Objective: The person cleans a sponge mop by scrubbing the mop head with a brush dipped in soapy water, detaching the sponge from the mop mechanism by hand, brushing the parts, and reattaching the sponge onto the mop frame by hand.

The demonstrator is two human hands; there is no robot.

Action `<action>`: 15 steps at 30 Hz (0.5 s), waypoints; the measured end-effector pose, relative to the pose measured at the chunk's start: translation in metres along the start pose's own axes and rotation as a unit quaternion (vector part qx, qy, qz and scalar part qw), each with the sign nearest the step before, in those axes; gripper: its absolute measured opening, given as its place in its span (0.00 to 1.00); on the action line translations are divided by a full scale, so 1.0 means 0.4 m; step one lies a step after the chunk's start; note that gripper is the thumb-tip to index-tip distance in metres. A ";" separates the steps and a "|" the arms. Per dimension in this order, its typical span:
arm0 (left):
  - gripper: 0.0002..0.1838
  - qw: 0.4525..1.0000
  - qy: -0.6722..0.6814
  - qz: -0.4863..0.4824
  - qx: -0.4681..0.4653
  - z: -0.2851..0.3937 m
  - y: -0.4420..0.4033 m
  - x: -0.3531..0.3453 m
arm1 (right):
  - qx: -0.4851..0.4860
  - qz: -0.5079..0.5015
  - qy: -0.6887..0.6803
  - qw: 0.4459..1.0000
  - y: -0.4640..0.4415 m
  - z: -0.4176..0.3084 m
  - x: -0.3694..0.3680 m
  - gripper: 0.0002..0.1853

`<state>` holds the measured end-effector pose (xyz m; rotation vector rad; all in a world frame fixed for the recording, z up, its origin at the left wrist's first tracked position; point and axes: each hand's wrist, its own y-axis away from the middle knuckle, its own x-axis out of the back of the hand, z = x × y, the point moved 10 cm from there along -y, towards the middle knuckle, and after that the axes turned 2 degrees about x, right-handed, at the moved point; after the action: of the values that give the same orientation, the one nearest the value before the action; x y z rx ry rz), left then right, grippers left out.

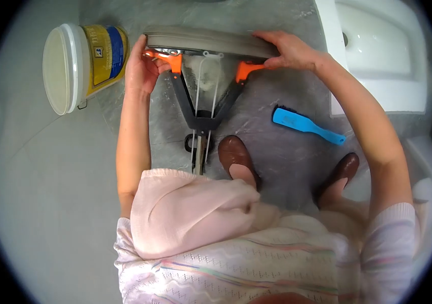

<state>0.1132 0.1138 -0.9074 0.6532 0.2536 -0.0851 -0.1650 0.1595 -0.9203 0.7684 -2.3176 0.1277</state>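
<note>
A sponge mop [211, 41] lies crosswise in front of me, its long grey-beige sponge head at the far end. My left hand [142, 71] grips the head's left end, with fingers at an orange clip [175, 61]. At the other end, my right hand [294, 50] holds the sponge, fingers on top and thumb beneath by a second orange clip [247, 70]. A dark V-shaped frame [188, 109] joins the clips to the pole, which runs back toward my lap. Part of the pole is hidden under my pale pink clothing.
A yellow and white bucket [105, 58] lies on its side at left. To the right, a blue brush [297, 120] rests on the wet grey tile floor [48, 187] near my brown shoes [233, 151]. A white ceramic basin [378, 45] stands at upper right.
</note>
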 end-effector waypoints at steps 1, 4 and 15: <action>0.27 0.998 0.000 0.068 -0.007 -0.014 0.001 0.012 | 0.006 -0.007 0.006 1.000 0.000 0.006 0.002 0.37; 0.30 0.969 -0.096 0.220 -0.050 -0.015 0.038 0.061 | -0.050 -0.037 -0.074 0.995 -0.024 0.036 -0.018 0.34; 0.31 0.803 -0.588 0.019 -0.097 -0.198 0.159 -0.298 | -0.124 -0.025 -0.228 0.965 -0.045 -0.044 0.018 0.29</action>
<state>-0.0083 0.2123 -0.8995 0.3028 -0.9537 -0.4017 -0.1490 0.1465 -0.9045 0.7868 -2.6695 -0.3967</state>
